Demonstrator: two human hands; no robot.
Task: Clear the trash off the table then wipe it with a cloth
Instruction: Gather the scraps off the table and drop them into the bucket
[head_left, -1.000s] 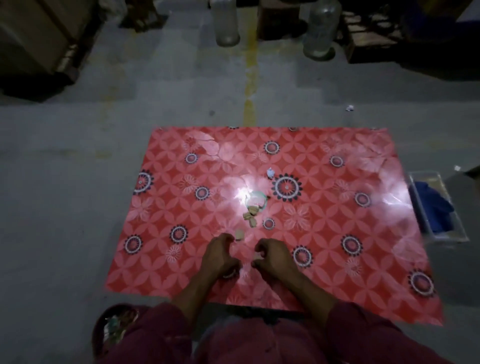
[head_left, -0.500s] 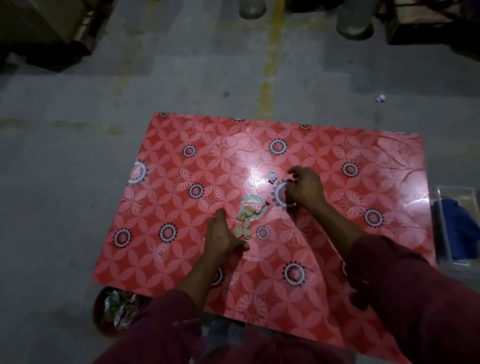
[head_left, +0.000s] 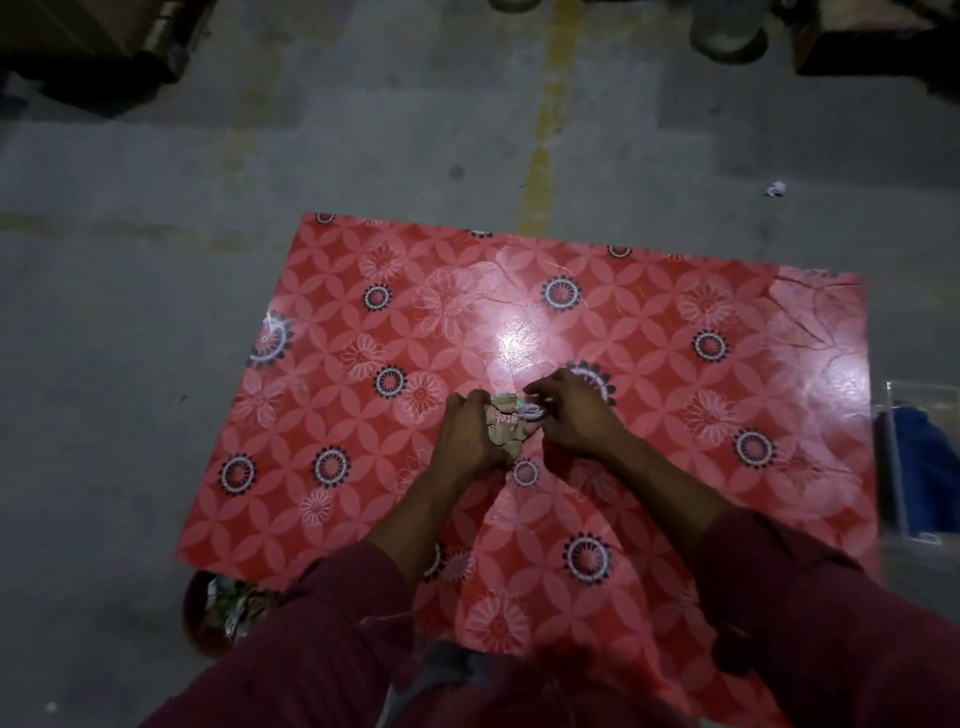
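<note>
The table wears a glossy red flower-patterned cover. Near its middle my left hand and my right hand are cupped together around a small heap of trash: tan scraps and a crumpled wrapper with a green and white label. Both hands touch the heap from either side, fingers curled over it. A blue cloth lies in a clear box off the table's right edge.
A round bin holding wrappers sits on the floor under the table's near-left corner. The clear plastic box stands at the right. A white scrap lies on the grey floor beyond. Jars and crates line the far edge.
My right hand came back from the small white scrap farther out and joined the left. Both hands have gathered the tan pieces and the label into one heap.
</note>
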